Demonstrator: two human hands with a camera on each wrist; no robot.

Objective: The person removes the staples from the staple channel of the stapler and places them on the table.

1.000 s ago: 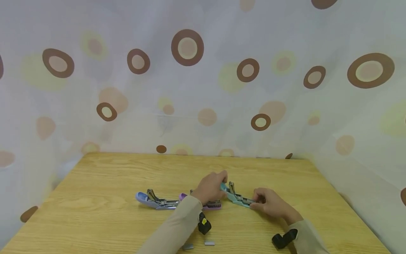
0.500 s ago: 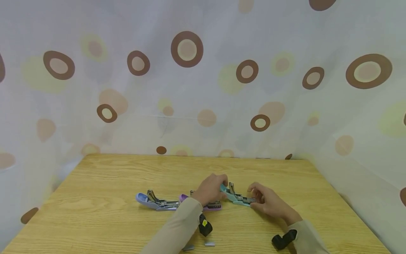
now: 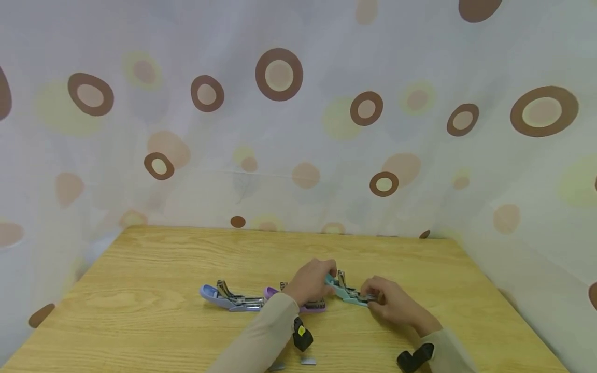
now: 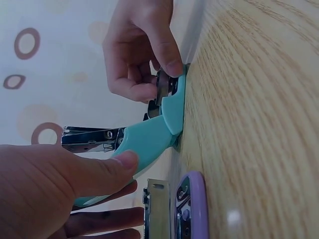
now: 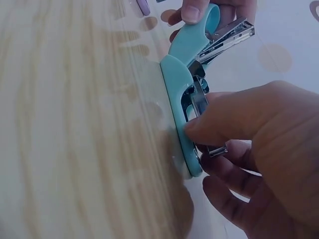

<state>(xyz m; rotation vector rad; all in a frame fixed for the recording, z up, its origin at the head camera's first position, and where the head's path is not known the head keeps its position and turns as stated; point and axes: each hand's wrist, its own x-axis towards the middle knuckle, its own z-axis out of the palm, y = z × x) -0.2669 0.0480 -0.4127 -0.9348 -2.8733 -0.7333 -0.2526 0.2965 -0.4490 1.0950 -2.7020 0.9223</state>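
Observation:
A teal stapler [image 3: 350, 297] lies on the table, its top swung wide back and its metal magazine lifted at an angle. My left hand [image 3: 309, 282] holds the stapler's raised top, thumb on the teal shell in the left wrist view. At the other end my right hand [image 3: 394, 300] pinches the stapler's base, with the thumb against the side of the metal channel [image 5: 200, 102] and the fingers beyond it. Partly behind my left hand is a purple stapler [image 4: 199, 204], also opened out.
Left of the purple stapler lies a periwinkle stapler [image 3: 210, 294], opened the same way. Near the table's front edge are two small strips of staples, one staple strip [image 3: 308, 361] beside another strip [image 3: 276, 366] partly under the left sleeve. A patterned curtain [image 3: 298, 129] hangs behind the wooden table [image 3: 186, 259].
My right hand has moved slightly left along the teal stapler's base, covering more of its end. My left hand keeps its hold on the top. The other staplers stay put.

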